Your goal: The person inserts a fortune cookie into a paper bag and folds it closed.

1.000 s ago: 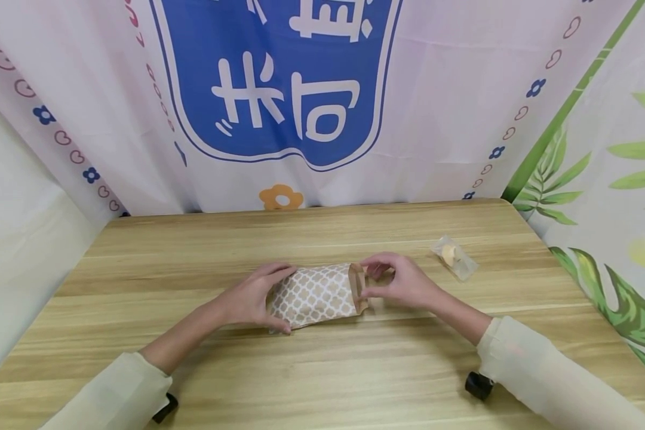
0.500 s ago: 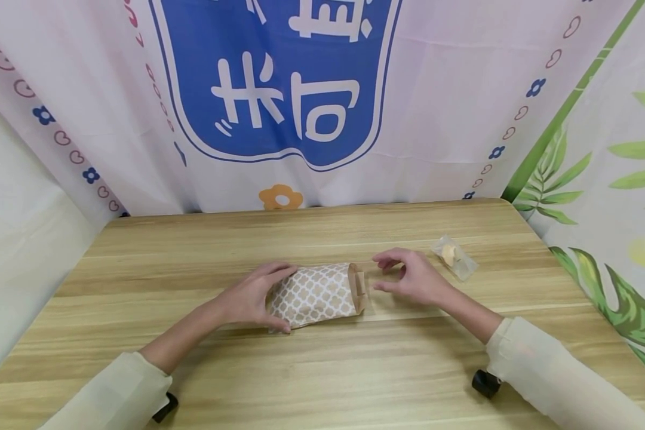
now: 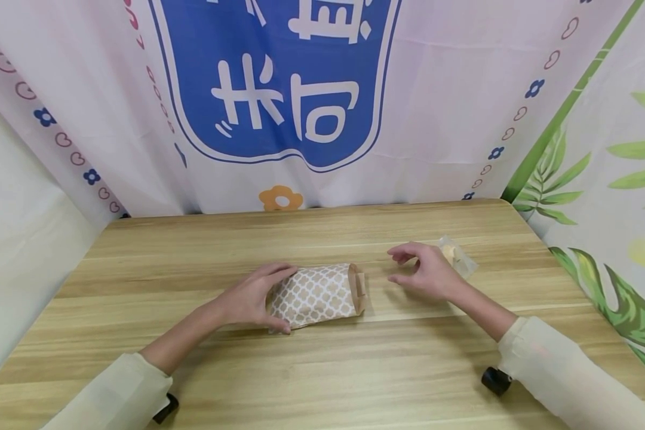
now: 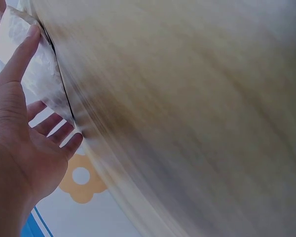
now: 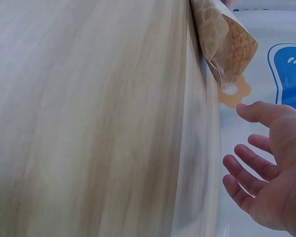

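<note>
A tan paper bag (image 3: 314, 292) with a white lattice print lies on its side on the table, its mouth facing right. Thin clear film shows just outside that mouth. My left hand (image 3: 255, 298) holds the bag's left end, the thumb along the near edge and the fingers at the far edge; in the left wrist view the thumb rests on the bag (image 4: 39, 69). To the right of the mouth, my right hand (image 3: 427, 272) has loosely bent fingers, thumb apart, and nothing between them. Behind that hand lies a small clear packet (image 3: 464, 266) with a pale piece inside, partly covered.
The wooden table (image 3: 312, 376) reaches back to a white printed cloth (image 3: 435, 107) with a blue emblem. A leaf-patterned cloth (image 3: 618, 239) hangs along the right side. Black camera mounts show under both sleeves.
My right hand has drawn back from the bag's mouth toward the right and now overlaps the clear packet in the head view. The left hand and the bag have stayed in place.
</note>
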Demonstrator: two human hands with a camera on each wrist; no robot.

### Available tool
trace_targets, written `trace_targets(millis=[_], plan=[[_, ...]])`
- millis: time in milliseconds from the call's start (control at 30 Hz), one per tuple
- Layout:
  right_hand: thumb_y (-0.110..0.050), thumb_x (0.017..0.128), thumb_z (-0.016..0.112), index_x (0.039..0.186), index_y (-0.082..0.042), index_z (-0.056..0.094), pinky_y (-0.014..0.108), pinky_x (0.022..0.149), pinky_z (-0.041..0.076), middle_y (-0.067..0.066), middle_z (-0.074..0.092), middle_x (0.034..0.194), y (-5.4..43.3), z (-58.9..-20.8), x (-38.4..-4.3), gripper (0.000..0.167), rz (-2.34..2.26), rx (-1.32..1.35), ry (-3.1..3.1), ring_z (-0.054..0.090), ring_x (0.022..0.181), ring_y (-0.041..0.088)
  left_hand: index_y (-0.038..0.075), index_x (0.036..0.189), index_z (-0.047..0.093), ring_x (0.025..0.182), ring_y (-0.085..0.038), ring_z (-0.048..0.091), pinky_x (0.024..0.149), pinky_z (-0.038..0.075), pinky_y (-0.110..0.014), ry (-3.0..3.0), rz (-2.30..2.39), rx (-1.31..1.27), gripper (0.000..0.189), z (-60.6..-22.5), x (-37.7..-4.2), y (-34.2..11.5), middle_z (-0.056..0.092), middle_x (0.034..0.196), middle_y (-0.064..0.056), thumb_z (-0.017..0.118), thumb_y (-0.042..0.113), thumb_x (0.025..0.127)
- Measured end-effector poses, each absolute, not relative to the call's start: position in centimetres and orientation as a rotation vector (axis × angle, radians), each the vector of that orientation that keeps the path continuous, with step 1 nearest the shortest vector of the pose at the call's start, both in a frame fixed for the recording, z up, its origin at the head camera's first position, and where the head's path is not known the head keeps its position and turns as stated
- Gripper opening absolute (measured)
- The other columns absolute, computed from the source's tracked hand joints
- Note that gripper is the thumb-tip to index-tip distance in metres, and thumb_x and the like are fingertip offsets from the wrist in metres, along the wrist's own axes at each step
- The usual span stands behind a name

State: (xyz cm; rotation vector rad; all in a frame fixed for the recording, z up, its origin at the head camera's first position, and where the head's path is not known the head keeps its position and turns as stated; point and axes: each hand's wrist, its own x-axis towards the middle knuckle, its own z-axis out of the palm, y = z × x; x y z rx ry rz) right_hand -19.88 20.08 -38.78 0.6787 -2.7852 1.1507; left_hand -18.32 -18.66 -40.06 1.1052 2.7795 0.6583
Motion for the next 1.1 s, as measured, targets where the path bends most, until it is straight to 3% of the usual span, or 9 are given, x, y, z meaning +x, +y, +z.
trace_targets(millis=[433, 1100], plan=[[-0.002, 0.083, 0.085, 0.121, 0.008, 0.070, 0.051, 0.078, 0.059, 0.022, 0.073, 0.109, 21.5, -38.5, -20.3, 0.042, 1.070, 0.677, -2.739, 0.068, 0.101, 0.036, -0.003, 0.154, 0.044, 0.141, -0.047, 0.043, 0.113, 0.040, -0.064, 2.779, 0.668, 1.112, 0.113, -39.8, -18.4, -18.5, 0.044, 0.154, -0.027, 0.095, 0.051, 0.068], [0.000, 0.085, 0.082, 0.121, 0.007, 0.070, 0.057, 0.086, 0.058, 0.025, 0.071, 0.114, 23.6, -37.8, -20.5, 0.039, 0.956, 0.563, -2.721, 0.067, 0.105, 0.040, -0.002, 0.154, 0.045, 0.141, -0.047, 0.043, 0.111, 0.041, -0.065, 2.772, 0.679, 1.121, 0.112, -40.0, -18.4, -18.5, 0.045, 0.154, -0.028, 0.095, 0.050, 0.068]])
